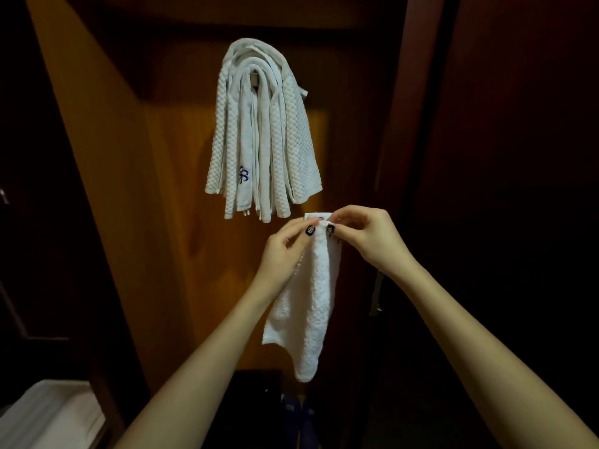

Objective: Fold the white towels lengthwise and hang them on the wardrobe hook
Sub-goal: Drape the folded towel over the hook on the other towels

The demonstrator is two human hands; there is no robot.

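Nubby white waffle-weave cloth towels (264, 134) drape against the smooth, satin-sheened orange-brown wooden wardrobe panel (129, 196), the held white terry towel (308, 306) rough, the handle (376, 294) brushed metal.

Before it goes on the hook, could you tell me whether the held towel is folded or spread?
Folded, loosely: the towel hangs as a narrow strip, pinched at its top by the left hand and right hand.

One wide-angle head-worn camera looks forward and slightly down, close to the wardrobe panel (181, 157), with hung towels (264, 134) upper centre and the left hand (285, 251) and right hand (366, 238) meeting on a towel (311, 303) just below centre.
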